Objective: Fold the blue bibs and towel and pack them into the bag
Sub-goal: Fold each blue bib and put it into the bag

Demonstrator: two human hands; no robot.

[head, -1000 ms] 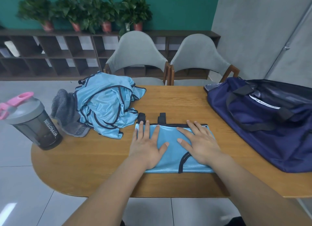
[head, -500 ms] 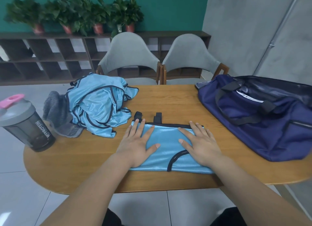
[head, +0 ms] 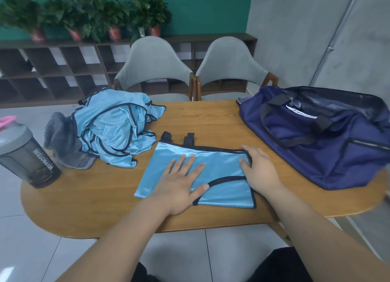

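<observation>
Wooden worktop (head: 211, 121): folded bib (head: 221, 168) at centre. Your left grip (head: 179, 184) lies flat on it, fingers straight, holding nothing. Your right grip (head: 259, 168) covers its 3 o'clock edge; pinch or not, can't tell. Open bag (head: 316, 146) at 2 o'clock.

— Is there any writing you can read?

— One word. White capitals run up the dark side of the shaker bottle (head: 31, 161), which stands at the left end of the desk (head: 88, 197). It looks like "MYPROTEIN", though the first letter could be an H.

— What about the bag?

— The navy bag (head: 316, 151) has a white printed mark near its open top, but it is too small and slanted to read.
</observation>
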